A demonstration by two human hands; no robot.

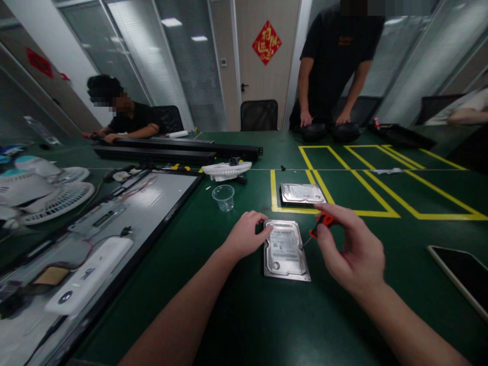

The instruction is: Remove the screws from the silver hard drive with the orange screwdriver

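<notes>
A silver hard drive (284, 254) lies label side up on the green table in front of me. My left hand (249, 233) grips its upper left corner, thumb on the top face and fingers along the side. In my right hand (348, 244) is a screwdriver (323, 223) with a red and black handle, held between thumb and fingers. Its thin shaft slants down to the drive's right edge, where the tip seems to touch; the exact contact is too small to make out. A second hard drive (303, 193) rests just beyond the first.
A clear plastic cup (223, 197) stands beyond my left hand, near a white plastic part (226, 170). Left lies a large opened panel (152, 203) carrying a white device (91, 274). A phone (463, 274) is at right. Two people (337, 61) are across the table.
</notes>
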